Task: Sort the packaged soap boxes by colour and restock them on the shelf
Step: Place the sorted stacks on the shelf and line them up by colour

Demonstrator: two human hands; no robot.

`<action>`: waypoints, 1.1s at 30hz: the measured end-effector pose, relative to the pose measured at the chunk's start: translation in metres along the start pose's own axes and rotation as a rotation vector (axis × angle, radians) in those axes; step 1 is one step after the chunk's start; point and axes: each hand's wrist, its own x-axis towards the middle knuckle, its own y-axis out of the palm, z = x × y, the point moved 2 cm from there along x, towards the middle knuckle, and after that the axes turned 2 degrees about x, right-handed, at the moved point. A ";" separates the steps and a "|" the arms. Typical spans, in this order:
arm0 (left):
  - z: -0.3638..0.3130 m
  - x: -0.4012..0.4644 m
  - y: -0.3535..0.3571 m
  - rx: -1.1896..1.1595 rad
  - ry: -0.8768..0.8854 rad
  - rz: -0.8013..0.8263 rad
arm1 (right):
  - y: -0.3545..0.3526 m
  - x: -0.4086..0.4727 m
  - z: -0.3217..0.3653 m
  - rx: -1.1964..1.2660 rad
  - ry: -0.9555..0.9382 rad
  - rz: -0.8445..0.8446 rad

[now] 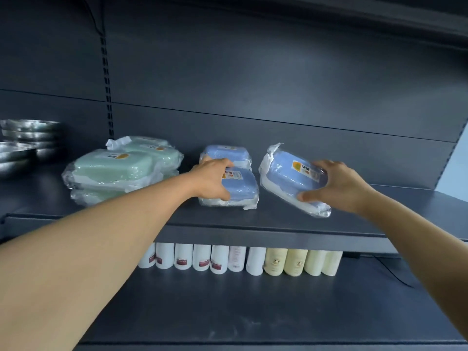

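On the dark grey metal shelf (278, 221), rounded rectangular soap boxes sit in crinkled clear plastic wrap: a pale green stack (119, 171) at left, two blue ones in the middle. The left hand (211, 179) reaches forward, fingers curled over the nearer middle blue box (240, 188), thumb at its front edge. The right hand (336, 186) grips a third blue wrapped box (288, 176), tilted, its near end on the shelf, fingers over the top, thumb below. Stacked shiny steel bowls (22, 145) stand far left.
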 end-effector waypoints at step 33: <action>0.015 -0.088 -0.015 0.066 -0.140 -0.237 | 0.093 0.037 0.101 -0.080 -0.165 -0.072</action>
